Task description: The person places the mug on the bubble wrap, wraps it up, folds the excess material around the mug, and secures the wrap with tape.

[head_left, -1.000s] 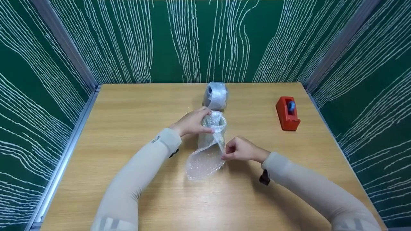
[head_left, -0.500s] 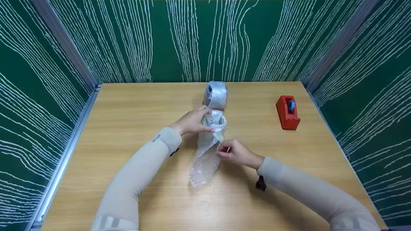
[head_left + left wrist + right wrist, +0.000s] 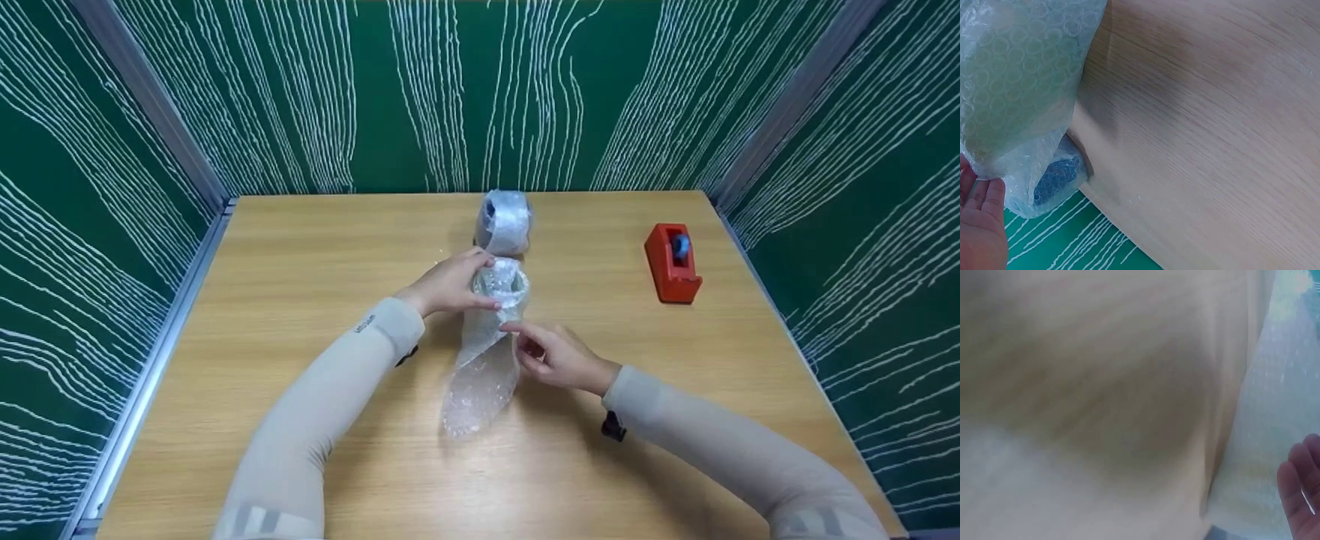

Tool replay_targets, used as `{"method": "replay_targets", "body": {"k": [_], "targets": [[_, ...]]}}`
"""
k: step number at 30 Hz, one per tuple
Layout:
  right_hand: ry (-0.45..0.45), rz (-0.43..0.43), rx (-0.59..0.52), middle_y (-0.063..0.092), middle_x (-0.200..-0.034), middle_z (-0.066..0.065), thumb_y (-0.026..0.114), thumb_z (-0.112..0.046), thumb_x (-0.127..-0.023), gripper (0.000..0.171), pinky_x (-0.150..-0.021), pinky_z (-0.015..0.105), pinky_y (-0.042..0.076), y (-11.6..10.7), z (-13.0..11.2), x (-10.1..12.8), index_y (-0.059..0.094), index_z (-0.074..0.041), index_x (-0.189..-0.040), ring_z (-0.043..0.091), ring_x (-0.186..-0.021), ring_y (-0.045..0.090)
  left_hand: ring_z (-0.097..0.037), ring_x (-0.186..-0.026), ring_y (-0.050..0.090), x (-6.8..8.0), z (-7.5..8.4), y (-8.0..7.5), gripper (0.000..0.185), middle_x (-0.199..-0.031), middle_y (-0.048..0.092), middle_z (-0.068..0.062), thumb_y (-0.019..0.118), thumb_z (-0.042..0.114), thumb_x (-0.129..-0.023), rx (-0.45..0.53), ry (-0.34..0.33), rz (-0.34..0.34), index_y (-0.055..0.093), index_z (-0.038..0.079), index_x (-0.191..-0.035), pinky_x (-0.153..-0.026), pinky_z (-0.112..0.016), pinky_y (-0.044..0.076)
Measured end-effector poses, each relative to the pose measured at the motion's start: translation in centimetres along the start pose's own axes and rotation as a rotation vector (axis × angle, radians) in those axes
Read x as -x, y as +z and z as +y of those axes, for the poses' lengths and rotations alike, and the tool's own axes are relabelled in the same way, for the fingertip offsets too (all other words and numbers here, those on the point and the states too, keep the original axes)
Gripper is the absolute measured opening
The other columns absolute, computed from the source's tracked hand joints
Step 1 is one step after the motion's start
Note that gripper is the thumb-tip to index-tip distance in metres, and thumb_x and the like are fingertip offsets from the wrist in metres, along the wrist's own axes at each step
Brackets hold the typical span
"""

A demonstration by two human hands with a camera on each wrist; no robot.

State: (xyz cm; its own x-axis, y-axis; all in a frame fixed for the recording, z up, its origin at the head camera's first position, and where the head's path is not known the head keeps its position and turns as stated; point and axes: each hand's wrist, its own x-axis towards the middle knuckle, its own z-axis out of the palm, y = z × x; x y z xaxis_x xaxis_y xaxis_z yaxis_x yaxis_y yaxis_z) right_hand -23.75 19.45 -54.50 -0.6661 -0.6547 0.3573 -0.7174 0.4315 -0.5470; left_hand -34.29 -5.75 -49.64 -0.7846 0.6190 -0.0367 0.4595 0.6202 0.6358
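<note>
A roundish, tall object in bubble wrap (image 3: pixel 480 341) stands mid-table, its kind hidden; the left wrist view shows a pale green tint through the bubbles. From its rolled top, a loose flap trails toward the near edge. My left hand (image 3: pixel 450 283) grips the upper left side, thumb in front and fingers behind. In the left wrist view, its fingertips (image 3: pixel 988 191) touch the wrap. On the right side, my right hand (image 3: pixel 559 354) presses the wrap with a straight index finger, thumb apart from it. The right wrist view catches several fingers (image 3: pixel 1292 484) beside the film.
Just behind stands a roll of bubble wrap (image 3: pixel 506 223), close to the table's back edge. A red tape dispenser (image 3: pixel 671 264) with a blue-cored roll sits at the right. Green walls (image 3: pixel 375 97) with white lines enclose the wooden table (image 3: pixel 315 240).
My right hand has moved left with the flap's edge, let go of it, and extended its index finger onto the wrap. The flap has narrowed. My left hand stays put.
</note>
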Motion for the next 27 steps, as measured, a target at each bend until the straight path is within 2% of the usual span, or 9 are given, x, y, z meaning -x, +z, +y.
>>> {"method": "replay_targets", "body": {"k": [3,5,9,11,13,16,21,23,27], "targets": [[-0.038,-0.032,0.106,0.067,-0.082,0.004,0.071,0.006,-0.088,0.052,-0.061,0.024,0.052,-0.5,0.5,-0.3,0.070,-0.009,-0.138,0.015,-0.069,0.061,-0.026,-0.139,0.059,0.0,0.0,0.0,0.083,-0.149,0.058,-0.008,0.088,0.046,-0.092,0.003,0.003,-0.001,0.052,0.009,-0.157,-0.124,-0.045,0.048],[-0.039,-0.070,0.162,0.068,-0.088,0.006,0.073,0.003,-0.090,0.051,-0.061,0.027,0.053,-0.8,0.7,-0.5,0.070,-0.011,-0.138,0.019,-0.071,0.064,-0.026,-0.138,0.059,0.0,0.0,0.0,0.083,-0.149,0.058,-0.008,0.088,0.047,-0.091,0.003,0.005,0.000,0.053,0.009,-0.157,-0.123,-0.044,0.048],[-0.039,-0.169,0.251,0.073,-0.117,0.016,0.075,-0.006,-0.097,0.041,-0.074,0.041,0.063,-1.3,0.7,-1.3,0.071,-0.014,-0.137,0.030,-0.094,0.073,-0.024,-0.137,0.059,0.0,0.0,0.1,0.082,-0.148,0.059,-0.006,0.088,0.048,-0.091,0.006,0.000,0.002,0.053,0.011,-0.156,-0.123,-0.044,0.048],[-0.068,-0.197,0.288,0.071,-0.123,0.016,0.074,-0.009,-0.100,0.032,-0.081,0.046,0.064,-1.4,0.8,-1.6,0.073,-0.015,-0.131,0.031,-0.102,0.072,-0.025,-0.137,0.059,0.0,-0.1,0.0,0.080,-0.148,0.058,-0.007,0.088,0.047,-0.091,0.003,0.011,0.005,0.054,0.010,-0.154,-0.123,-0.044,0.048],[-0.100,-0.207,0.308,0.069,-0.120,0.014,0.074,-0.009,-0.101,0.024,-0.082,0.046,0.064,-1.5,0.9,-1.8,0.073,-0.015,-0.124,0.029,-0.102,0.070,-0.025,-0.137,0.059,0.0,-0.1,0.0,0.080,-0.148,0.058,-0.007,0.087,0.046,-0.092,-0.003,0.025,0.007,0.054,0.009,-0.154,-0.123,-0.044,0.047],[-0.152,-0.178,0.340,0.066,-0.107,0.010,0.076,-0.007,-0.100,0.016,-0.075,0.043,0.061,-1.2,1.0,-1.9,0.074,-0.013,-0.115,0.026,-0.092,0.066,-0.026,-0.136,0.059,0.0,-0.1,0.0,0.078,-0.148,0.057,-0.008,0.088,0.044,-0.092,-0.010,0.047,0.011,0.054,0.007,-0.152,-0.123,-0.043,0.046],[-0.147,-0.118,0.364,0.065,-0.102,0.010,0.077,-0.010,-0.100,0.011,-0.073,0.042,0.059,-0.2,1.0,-2.0,0.075,-0.012,-0.111,0.027,-0.088,0.066,-0.025,-0.136,0.059,0.1,0.0,-0.1,0.079,-0.147,0.057,-0.007,0.088,0.044,-0.092,0.000,0.031,0.011,0.054,0.008,-0.154,-0.123,-0.043,0.047],[-0.123,-0.075,0.340,0.069,-0.106,0.011,0.078,-0.009,-0.100,0.014,-0.079,0.044,0.062,0.4,1.0,-2.0,0.073,-0.011,-0.113,0.029,-0.092,0.069,-0.025,-0.137,0.059,0.2,0.0,0.0,0.080,-0.147,0.057,-0.007,0.088,0.044,-0.092,0.009,0.020,0.012,0.054,0.009,-0.155,-0.123,-0.043,0.047],[-0.083,0.060,0.250,0.073,-0.107,0.010,0.084,-0.004,-0.092,0.028,-0.082,0.044,0.064,1.4,1.0,-1.7,0.066,-0.008,-0.112,0.030,-0.095,0.073,-0.024,-0.138,0.059,0.2,0.1,0.1,0.081,-0.148,0.058,-0.006,0.089,0.044,-0.091,0.022,0.012,0.013,0.053,0.010,-0.156,-0.123,-0.044,0.047]]}}
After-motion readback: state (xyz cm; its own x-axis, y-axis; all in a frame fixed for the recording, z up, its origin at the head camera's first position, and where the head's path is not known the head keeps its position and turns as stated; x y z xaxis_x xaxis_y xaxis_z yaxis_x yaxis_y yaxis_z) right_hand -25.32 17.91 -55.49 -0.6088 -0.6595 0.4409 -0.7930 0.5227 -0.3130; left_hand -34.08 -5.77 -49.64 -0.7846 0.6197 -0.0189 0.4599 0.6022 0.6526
